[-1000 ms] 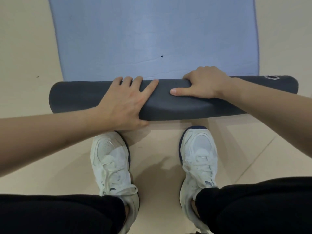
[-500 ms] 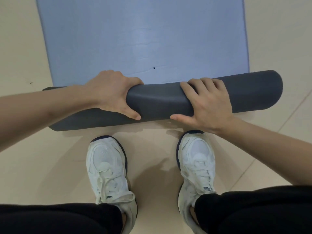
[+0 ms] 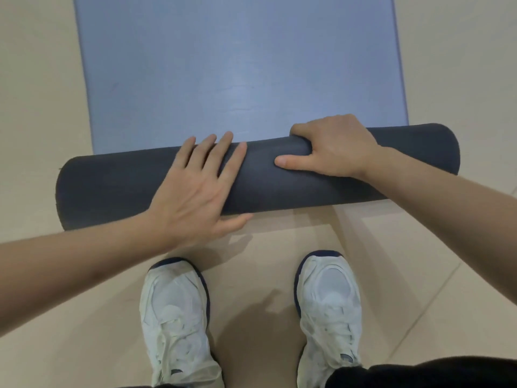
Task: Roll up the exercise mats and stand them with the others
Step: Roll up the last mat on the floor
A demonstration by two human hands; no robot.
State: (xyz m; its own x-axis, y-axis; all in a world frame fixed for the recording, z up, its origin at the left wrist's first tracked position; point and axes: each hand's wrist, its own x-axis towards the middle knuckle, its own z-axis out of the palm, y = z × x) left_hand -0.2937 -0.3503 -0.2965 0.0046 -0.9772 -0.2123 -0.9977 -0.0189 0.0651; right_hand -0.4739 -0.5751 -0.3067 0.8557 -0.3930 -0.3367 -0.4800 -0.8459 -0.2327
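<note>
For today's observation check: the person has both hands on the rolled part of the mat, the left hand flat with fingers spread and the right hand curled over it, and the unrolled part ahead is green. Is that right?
Not quite. The head view shows the unrolled part is blue, not green. The rest stands: the left hand lies flat, fingers spread, on the dark roll, and the right hand curls over it.

Two white sneakers with dark blue toe trim, the left one [image 3: 174, 320] and the right one [image 3: 328, 309], stand apart on a beige floor [image 3: 436, 261] crossed by thin seams; black trousers [image 3: 425, 373] show at the bottom edge.
</note>
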